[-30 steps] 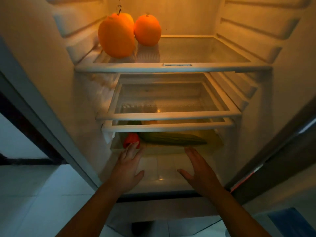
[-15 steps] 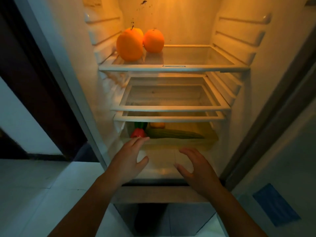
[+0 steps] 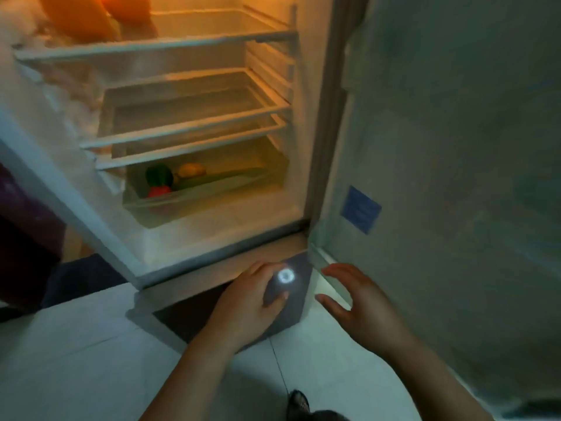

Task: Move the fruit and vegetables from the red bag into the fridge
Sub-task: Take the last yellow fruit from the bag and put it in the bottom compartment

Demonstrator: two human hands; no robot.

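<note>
Head view: the fridge (image 3: 315,117) stands open across the upper left and centre of the frame, lit warm yellow inside. The produce sits well above and to the left of both hands. Two oranges (image 3: 79,16) rest on the top shelf (image 3: 158,45) at the upper left edge, partly cut off by the frame. In the clear bottom drawer (image 3: 212,205) at centre left lie a round dark green vegetable (image 3: 159,174), a red one (image 3: 158,192) just below and touching it, a yellow fruit (image 3: 192,170) just to the right, and a long green vegetable (image 3: 218,179) stretching right along the drawer.

Both hands are low in the centre of the frame, in front of the fridge's base and well apart from the drawer. The left hand (image 3: 246,305) has its fingers loosely curved with the thumb out; a glowing white ring (image 3: 285,276) shows at its fingertips, and whether the hand holds anything cannot be told through the blur. The right hand (image 3: 361,302), just to its right, is spread with fingers relaxed, holding nothing, close beside the lower edge of the open door (image 3: 455,177). The door fills the right side and bears a blue sticker (image 3: 360,209). Pale floor (image 3: 76,360) lies at the lower left
</note>
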